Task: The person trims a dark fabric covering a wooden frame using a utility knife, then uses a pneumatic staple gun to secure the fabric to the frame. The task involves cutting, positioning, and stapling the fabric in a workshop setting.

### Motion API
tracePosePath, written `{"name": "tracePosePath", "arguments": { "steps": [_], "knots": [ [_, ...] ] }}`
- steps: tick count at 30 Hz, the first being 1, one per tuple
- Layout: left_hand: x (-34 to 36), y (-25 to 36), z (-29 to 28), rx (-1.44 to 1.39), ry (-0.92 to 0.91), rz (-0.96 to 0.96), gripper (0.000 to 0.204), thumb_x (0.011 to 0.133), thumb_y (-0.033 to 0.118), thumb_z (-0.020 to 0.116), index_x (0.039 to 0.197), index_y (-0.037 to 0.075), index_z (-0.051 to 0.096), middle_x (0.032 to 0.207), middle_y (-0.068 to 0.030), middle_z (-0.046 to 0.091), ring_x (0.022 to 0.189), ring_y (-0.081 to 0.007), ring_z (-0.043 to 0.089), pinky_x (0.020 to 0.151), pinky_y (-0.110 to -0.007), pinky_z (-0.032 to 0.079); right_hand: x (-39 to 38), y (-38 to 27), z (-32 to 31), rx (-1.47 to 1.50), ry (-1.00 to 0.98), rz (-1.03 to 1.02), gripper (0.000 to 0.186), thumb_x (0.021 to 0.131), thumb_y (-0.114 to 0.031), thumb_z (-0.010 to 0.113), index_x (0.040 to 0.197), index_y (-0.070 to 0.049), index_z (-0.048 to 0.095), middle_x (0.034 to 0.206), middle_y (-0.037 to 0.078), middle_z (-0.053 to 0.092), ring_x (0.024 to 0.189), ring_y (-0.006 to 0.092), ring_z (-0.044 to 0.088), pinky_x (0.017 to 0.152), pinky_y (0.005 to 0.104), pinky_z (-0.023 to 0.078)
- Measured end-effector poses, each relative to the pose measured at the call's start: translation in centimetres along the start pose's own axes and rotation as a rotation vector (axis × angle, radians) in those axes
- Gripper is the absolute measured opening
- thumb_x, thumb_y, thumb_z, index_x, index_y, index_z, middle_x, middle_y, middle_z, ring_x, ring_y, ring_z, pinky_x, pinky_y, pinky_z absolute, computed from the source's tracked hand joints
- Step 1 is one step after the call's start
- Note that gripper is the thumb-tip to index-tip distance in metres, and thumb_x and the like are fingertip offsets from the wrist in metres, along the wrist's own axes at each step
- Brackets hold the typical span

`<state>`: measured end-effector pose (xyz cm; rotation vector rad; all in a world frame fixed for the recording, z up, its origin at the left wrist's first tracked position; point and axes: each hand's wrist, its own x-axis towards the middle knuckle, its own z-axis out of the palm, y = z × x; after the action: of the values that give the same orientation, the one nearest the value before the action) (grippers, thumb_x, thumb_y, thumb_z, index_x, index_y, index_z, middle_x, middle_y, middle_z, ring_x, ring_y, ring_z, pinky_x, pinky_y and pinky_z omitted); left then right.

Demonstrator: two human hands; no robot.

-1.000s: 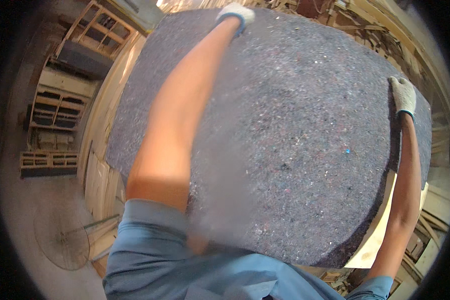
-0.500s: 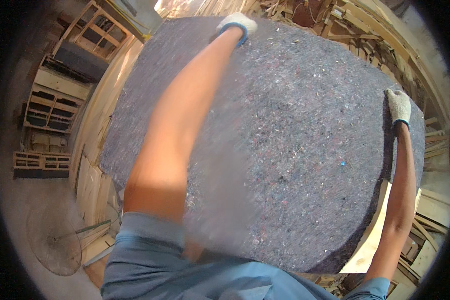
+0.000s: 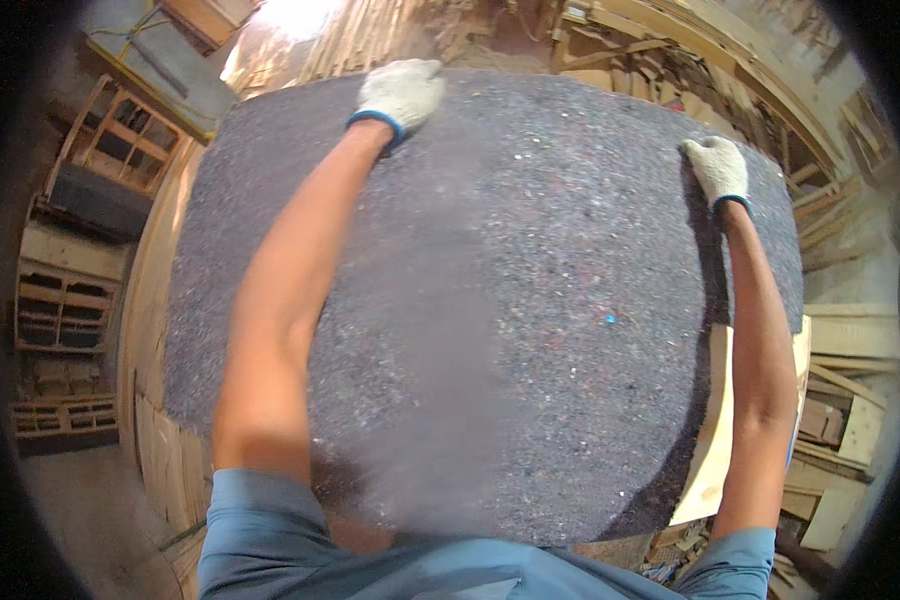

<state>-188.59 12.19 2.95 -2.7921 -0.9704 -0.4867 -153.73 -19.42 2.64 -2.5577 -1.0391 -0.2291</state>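
A large speckled grey felt sheet (image 3: 590, 400) spreads in front of me, over pale wood that shows at its near right corner. My left hand (image 3: 402, 95), in a white knit glove with a blue cuff, is at the sheet's far edge. Its fingers are curled there and their tips are hidden. Farther right, my right hand (image 3: 718, 170), gloved alike, is closed on the felt near its far right edge. Both arms stretch out over the sheet, and the right one casts a dark shadow on it.
Pale wooden board (image 3: 705, 440) is bare beneath the sheet's right side. Scrap timber and strips (image 3: 660, 60) lie piled beyond and to the right. Wooden frames (image 3: 130, 140) stand at the left, beside long planks (image 3: 155, 300).
The whole view has shifted, so the sheet and both hands appear farther left. My left hand appears closer to me, while my right hand appears farther up. Both remain near the sheet's far side.
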Motion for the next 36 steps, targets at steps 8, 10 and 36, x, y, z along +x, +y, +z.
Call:
{"name": "tracePosePath", "arguments": {
  "steps": [8, 10, 36],
  "knots": [
    [1.4, -1.6, 1.2, -0.010, -0.027, -0.010, 0.051, 0.102, 0.043, 0.045, 0.138, 0.013, 0.063, 0.140, -0.0142, 0.063, 0.131, -0.0334, 0.058, 0.111, -0.046, 0.044, 0.9, 2.3, 0.4, 0.062, 0.098, 0.055, 0.036, 0.081, -0.032, 0.064, 0.103, -0.005, 0.074, 0.106, 0.023, 0.074, 0.106, 0.0378, 0.070, 0.095, 0.0441, 0.052],
    [2.0, 0.4, 1.8, 0.016, -0.063, -0.002, 0.053, 0.103, 0.044, 0.044, 0.141, 0.013, 0.061, 0.141, -0.0143, 0.063, 0.132, -0.0334, 0.058, 0.112, -0.045, 0.044, 1.2, 4.8, -0.1, 0.068, 0.095, 0.018, 0.044, 0.081, -0.033, 0.064, 0.112, -0.003, 0.074, 0.110, 0.024, 0.074, 0.108, 0.0373, 0.070, 0.098, 0.0420, 0.052],
    [-16.2, -15.3, -6.6, -0.654, -0.146, -0.479, 0.053, 0.111, 0.033, 0.040, 0.151, 0.000, 0.049, 0.154, -0.0109, 0.052, 0.140, -0.0255, 0.049, 0.119, -0.037, 0.033, -74.2, 42.4, -3.6, 0.531, -0.381, 1.213, 0.018, 0.089, -0.020, 0.061, 0.091, -0.005, 0.071, 0.086, 0.014, 0.071, 0.076, 0.0291, 0.069, 0.067, 0.0446, 0.053]
  ]
}}
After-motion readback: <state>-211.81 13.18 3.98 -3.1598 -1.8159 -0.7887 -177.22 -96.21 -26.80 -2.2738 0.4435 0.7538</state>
